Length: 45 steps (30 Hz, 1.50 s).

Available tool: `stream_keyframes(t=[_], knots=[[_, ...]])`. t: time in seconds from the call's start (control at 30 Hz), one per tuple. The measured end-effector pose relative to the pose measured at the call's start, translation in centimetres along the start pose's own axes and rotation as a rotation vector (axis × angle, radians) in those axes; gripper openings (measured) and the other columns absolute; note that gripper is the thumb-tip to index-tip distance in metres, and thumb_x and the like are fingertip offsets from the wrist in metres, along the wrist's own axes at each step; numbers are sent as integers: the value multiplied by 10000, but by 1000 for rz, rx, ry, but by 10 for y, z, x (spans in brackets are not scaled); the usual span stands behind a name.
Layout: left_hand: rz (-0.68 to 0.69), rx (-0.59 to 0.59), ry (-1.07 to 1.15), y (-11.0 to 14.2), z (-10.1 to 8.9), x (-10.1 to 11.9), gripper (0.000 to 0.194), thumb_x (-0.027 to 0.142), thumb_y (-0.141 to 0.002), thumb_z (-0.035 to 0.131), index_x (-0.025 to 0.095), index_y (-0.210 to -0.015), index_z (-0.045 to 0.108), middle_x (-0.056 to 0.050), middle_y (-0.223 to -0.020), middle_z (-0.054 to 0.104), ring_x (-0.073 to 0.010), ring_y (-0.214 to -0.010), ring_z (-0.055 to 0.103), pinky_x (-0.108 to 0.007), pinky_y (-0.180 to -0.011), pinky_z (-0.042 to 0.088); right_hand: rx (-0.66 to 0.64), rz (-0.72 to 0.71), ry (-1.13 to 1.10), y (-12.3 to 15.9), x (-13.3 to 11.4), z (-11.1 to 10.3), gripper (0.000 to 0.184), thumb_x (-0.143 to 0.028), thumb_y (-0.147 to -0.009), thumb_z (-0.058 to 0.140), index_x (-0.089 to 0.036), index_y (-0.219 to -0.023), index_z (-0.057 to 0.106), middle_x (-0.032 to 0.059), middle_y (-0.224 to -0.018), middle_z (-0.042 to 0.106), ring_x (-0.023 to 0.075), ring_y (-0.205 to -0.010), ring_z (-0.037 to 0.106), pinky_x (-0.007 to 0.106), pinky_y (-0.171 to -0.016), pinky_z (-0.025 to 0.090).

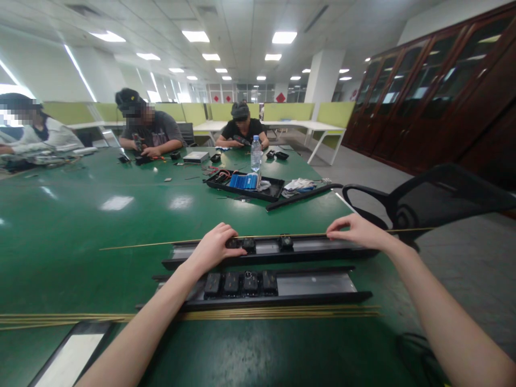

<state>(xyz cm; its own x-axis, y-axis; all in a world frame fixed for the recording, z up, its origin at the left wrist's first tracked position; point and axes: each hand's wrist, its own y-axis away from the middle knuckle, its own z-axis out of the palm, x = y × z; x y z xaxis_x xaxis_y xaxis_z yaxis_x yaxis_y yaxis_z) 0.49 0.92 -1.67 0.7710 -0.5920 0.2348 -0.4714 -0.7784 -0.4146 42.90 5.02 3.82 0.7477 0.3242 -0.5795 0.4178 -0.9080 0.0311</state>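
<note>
A green desk [80, 215] spans an open office, carrying two long black channels with pale metal floors. The far channel [308, 244] lies crosswise beneath both hands; the near channel [322, 285] sits closer to the wearer. Along the far channel's back edge runs a slender brass-coloured rod [149, 245], its ends reaching past the channel on both sides. The left hand [215, 247] arches over the channel, fingers parted a little around a partly hidden dark piece; a firm grip cannot be confirmed. The right hand [358, 230] meets the rod, thumb and forefinger narrowly apart, though whether they pinch it cannot be told. The rod looks light, smooth and springy, likely to bow if held at one end, and best taken at two well-spaced points. The channels appear stiff, best lifted by their side walls. Smallest, chunky black blocks [231, 283] look solid, easily gripped by their sides.
</note>
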Motion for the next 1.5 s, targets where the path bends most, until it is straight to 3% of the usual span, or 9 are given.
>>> stream_keyframes(t=[1.0,1.5], knots=[[-23,-19,19,1,0,3,424,596,-797,651,181,-880,623,-41,-870,625,-217,-882,534,-335,-764,460,-27,56,-6,5,7,-8,377,-541,-755,645,-190,-820,766,47,-838,772,259,-842,682,320,-811,489],[-18,-6,18,0,0,3,420,593,-784,668,184,-877,630,-39,-862,633,-217,-875,546,-327,-754,465,-8,86,-5,10,28,-15,379,-540,-741,668,-185,-823,776,41,-811,767,245,-808,676,302,-760,494]])
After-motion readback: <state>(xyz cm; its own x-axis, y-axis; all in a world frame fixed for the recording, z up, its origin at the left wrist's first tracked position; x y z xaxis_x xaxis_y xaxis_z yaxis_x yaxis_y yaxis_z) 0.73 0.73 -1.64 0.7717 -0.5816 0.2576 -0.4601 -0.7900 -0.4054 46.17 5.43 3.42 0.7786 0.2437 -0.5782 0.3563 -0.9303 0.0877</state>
